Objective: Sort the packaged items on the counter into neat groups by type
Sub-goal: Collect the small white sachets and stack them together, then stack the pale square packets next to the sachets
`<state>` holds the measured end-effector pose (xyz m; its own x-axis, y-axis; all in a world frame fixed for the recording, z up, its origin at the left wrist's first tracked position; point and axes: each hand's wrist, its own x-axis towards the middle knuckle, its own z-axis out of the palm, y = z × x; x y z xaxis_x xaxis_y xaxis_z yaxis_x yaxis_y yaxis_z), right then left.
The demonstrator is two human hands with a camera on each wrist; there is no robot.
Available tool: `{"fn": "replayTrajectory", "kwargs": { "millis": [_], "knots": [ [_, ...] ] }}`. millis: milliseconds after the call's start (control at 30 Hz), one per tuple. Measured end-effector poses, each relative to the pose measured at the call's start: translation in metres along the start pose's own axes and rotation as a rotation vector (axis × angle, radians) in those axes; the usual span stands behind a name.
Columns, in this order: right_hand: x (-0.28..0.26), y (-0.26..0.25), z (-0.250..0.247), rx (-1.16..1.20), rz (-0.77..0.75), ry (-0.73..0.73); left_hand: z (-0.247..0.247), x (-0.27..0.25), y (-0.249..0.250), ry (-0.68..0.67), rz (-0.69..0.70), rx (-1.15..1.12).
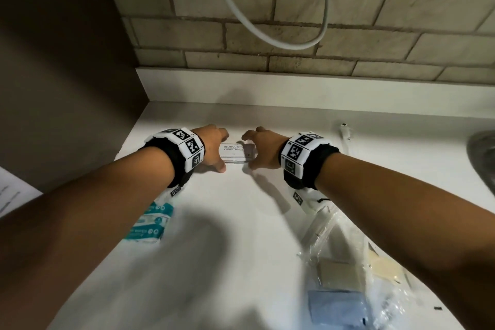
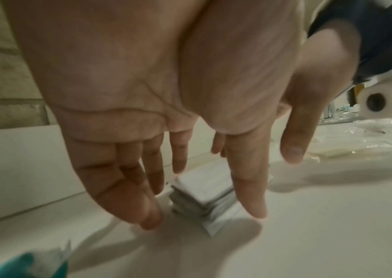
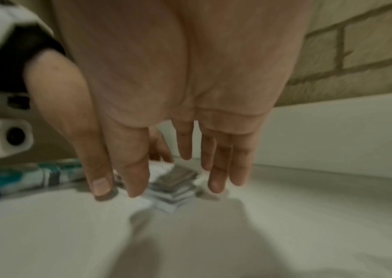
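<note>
White laminate counter (image 1: 241, 222), lit from above, carried everything. Against the back upstand, a small stack of sachets (image 1: 235, 152), top one printed shampoo with conditioner, long axis running left to right between the two hands. Left hand (image 1: 211, 146) at the stack's left end, right hand (image 1: 263, 151) at its right end, both about equally near, palms turned inward toward each other. From the left wrist view, left fingers (image 2: 142, 188) straight and pointing down at the counter, thumb just beside the near edge of the pile, nothing curled round it; released, at most brushing the stack's side. From the right wrist view, right fingers (image 3: 216, 169) likewise extended and relaxed, tips around the far end of the stack (image 3: 173, 190), grasping nothing. Judged as squaring the pile: any coming push would go inward along that long axis, from both ends at once. Teal wipe packets (image 1: 150, 222) nearer the body on the left, under the forearm. Clear plastic bags (image 1: 348, 262) of mixed items nearer on the right, well apart from the stack, apparently unsorted.
</note>
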<state>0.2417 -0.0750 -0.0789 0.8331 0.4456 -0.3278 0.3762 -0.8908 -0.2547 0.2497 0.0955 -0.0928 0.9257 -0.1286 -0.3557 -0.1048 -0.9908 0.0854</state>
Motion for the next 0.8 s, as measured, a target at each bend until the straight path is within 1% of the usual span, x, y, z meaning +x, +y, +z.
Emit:
{"fn": "replayTrajectory", "kwargs": {
  "millis": [100,167,233,367,433,500,600,667,733,800],
  "knots": [
    [-0.04,0.011,-0.012,0.004,-0.006,0.024,-0.013,-0.011,0.012,0.058,-0.011,0.065],
    [-0.075,0.023,-0.016,-0.013,0.003,0.016,-0.022,-0.013,0.036,0.107,0.023,0.103],
    [-0.115,0.036,-0.014,-0.003,0.01,-0.016,-0.026,-0.011,0.068,0.128,0.105,0.056],
    [-0.186,0.054,0.006,0.006,0.001,-0.121,-0.022,-0.01,0.144,0.135,0.318,-0.161],
    [-0.21,0.058,0.02,0.012,0.017,-0.168,-0.013,-0.009,0.18,0.114,0.364,-0.2],
    [-0.225,0.062,0.035,-0.01,0.024,-0.193,-0.003,-0.004,0.21,0.09,0.347,-0.221],
    [-0.23,0.063,0.054,-0.074,0.031,-0.167,0.011,0.003,0.236,0.07,0.277,-0.191],
    [-0.229,0.062,0.061,-0.113,0.045,-0.149,0.021,0.006,0.246,0.103,0.197,-0.161],
    [-0.228,0.064,0.061,-0.133,0.055,-0.165,0.029,0.007,0.251,0.165,0.131,-0.129],
    [-0.227,0.066,0.059,-0.097,0.047,-0.178,0.031,0.007,0.252,0.165,0.105,-0.093]
  ]
}}
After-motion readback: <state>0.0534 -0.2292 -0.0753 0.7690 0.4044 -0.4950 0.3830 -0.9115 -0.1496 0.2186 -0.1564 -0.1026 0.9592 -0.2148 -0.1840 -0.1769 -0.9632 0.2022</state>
